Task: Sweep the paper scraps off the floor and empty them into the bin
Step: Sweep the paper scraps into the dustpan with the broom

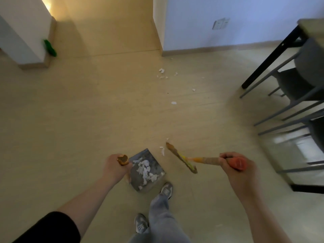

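Inside the grey dustpan on the floor lies a heap of white paper scraps. The left hand has its grip curled round the dustpan's handle. The right hand has its grip closed on the broom, whose bristles are just right of the dustpan. Loose scraps lie well beyond the dustpan.

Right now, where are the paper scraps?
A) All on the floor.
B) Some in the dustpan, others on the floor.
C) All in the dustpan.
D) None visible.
B: a white pile lies in the dustpan held by the left hand, while loose scraps dot the floor ahead, beyond the broom.
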Tool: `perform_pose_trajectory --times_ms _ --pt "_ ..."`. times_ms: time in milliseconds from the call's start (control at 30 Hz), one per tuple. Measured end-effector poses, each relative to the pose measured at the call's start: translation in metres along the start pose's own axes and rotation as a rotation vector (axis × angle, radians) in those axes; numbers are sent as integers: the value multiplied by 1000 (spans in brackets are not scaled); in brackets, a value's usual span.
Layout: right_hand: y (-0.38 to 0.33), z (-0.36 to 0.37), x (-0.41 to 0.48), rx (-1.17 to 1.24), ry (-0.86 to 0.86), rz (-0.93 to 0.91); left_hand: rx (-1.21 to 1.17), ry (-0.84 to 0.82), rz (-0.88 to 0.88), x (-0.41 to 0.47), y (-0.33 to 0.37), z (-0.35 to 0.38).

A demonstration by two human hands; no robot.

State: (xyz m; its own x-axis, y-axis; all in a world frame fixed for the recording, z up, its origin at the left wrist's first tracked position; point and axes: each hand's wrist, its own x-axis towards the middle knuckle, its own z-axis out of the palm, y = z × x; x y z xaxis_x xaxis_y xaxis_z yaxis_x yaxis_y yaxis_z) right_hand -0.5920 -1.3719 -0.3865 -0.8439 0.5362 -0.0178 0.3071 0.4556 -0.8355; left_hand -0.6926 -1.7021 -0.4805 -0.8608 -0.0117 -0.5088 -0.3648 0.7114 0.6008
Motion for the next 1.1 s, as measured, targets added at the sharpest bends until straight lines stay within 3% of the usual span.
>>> perform_pose_trajectory --times_ms 367,633,867,1100 --pt "-13 28 73 6 64 93 163 2 24 64 35 -22" --pt "-18 75 98 -15 126 145 271 -108 59 93 45 -23" --pt "-9 129 95 -70 -11 265 282 -215 88 108 62 -13" --pt "-9 139 81 -86 -13 287 361 -241 149 105 69 -12"
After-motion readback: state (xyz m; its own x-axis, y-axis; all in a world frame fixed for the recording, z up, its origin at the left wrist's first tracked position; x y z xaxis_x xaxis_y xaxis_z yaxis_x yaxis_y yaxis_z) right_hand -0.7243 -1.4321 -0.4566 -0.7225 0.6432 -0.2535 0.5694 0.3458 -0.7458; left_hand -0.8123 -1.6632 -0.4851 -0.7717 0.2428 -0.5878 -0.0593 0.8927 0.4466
